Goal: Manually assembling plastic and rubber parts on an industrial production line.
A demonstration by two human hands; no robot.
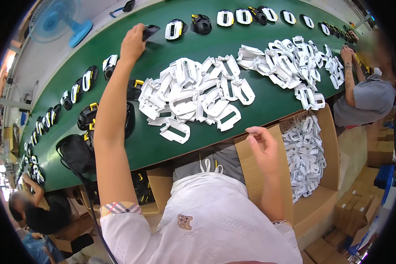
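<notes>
My left arm stretches across the green table to its far side. There my left hand is closed on a dark, tilted plastic part, its fingers hiding one end. My right hand hovers by the near edge, above a carton flap; its fingers are loosely bent, apart from the thumb, with nothing visible in them. Between my hands lies a heap of white plastic frames, each with a long slot. Beside my left forearm sit black parts with yellow tabs and a black mesh pouch.
A row of black-and-white assemblies curves along the far edge. Another white heap lies right. An open carton holds small white parts. A blue fan stands far left. Co-workers sit right and lower left.
</notes>
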